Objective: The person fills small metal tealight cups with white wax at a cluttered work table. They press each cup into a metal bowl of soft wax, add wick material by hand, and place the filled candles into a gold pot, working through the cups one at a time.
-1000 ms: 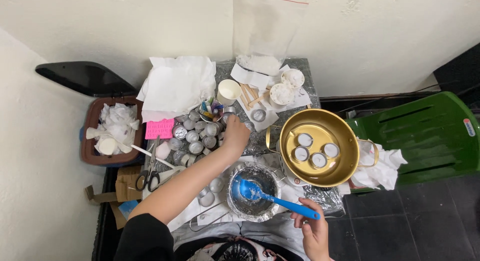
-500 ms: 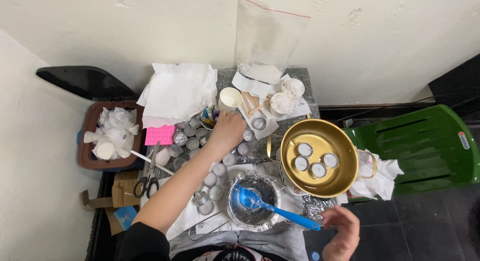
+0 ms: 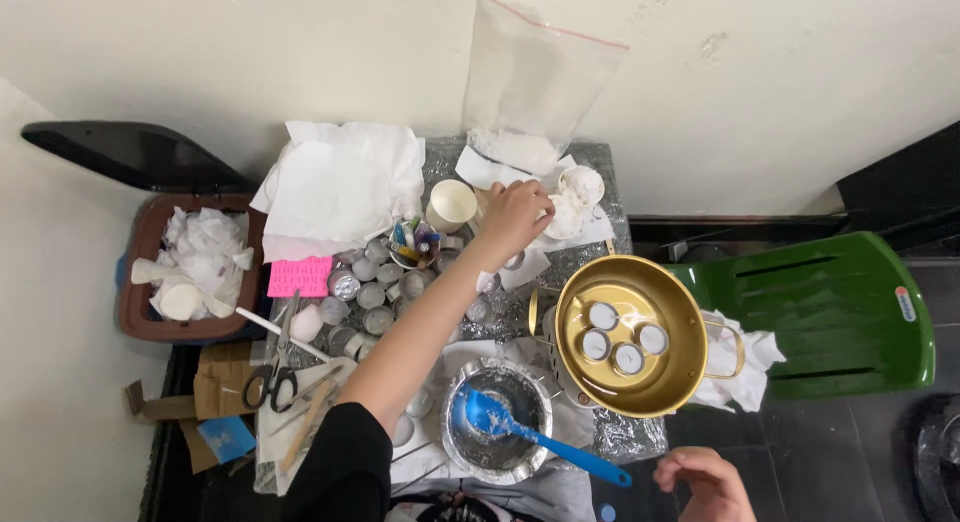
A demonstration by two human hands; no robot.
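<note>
- Pot (image 3: 630,334): shiny gold inside and out; four small silver cups with white filling in it.
- Spoon (image 3: 530,432): bright blue, at 6 o'clock, lying in a silver foil-lined bowl (image 3: 497,434).
- Table cover (image 3: 520,312): crinkled silver foil.
- Small cups (image 3: 365,282): silver, clustered at 9 o'clock of the table.
- Sticky pad (image 3: 300,277): hot pink.
- Paper sheets (image 3: 340,182): white, at 11 o'clock.
- Plastic bag (image 3: 535,82): clear with a red top strip, white contents, at 12 o'clock.
- Paper cup (image 3: 452,204): cream.
- Chair (image 3: 820,312): glossy green, at 3 o'clock.
- Bin (image 3: 185,267): brown, holding white crumpled paper.
- Scissors (image 3: 272,377): black handles.
- My sleeve (image 3: 335,467): black.
</note>
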